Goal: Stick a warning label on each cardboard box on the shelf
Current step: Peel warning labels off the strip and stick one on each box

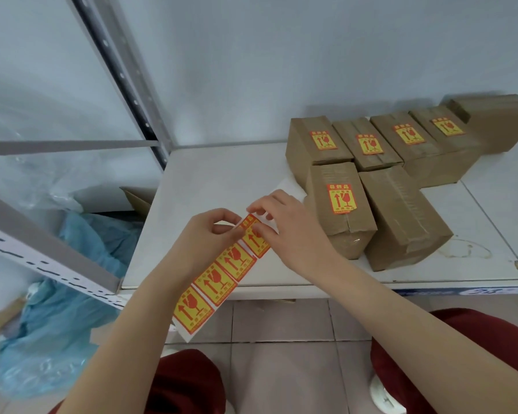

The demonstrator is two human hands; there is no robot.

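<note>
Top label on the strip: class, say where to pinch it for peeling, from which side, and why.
Probably its far corner, from the shelf side: the top label is the farthest left on the label strip, only bare backing beyond, while its near edge butts the next label.

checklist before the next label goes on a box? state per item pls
1. Left hand pinches the strip of yellow-and-red warning labels: ok.
2. Right hand pinches the top label: ok.
3. Top label fully off its white backing: cannot tell, fingers cover the edge.
4. Unlabelled brown cardboard box at front right shows a bare taped top: ok.
5. Labels remain on the strip for the rear far-right brown box, which also shows no label: ok.
</note>
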